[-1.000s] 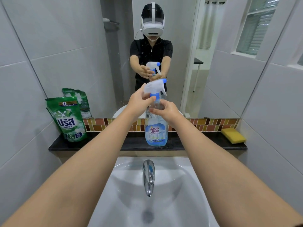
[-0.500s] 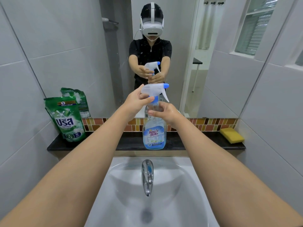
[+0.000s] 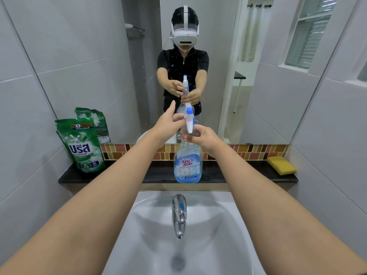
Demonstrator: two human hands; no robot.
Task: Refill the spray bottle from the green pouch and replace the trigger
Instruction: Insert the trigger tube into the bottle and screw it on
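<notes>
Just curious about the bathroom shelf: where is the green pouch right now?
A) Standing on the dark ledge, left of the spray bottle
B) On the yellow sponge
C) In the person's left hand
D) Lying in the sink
A: the green pouch stands untouched on the dark ledge, left of the spray bottle.

Your bottle [image 3: 187,165] stands mid-ledge [image 3: 158,175] behind the tap [image 3: 179,213]; the pouch [image 3: 81,144] leans far left, the sponge [image 3: 281,165] far right.
</notes>
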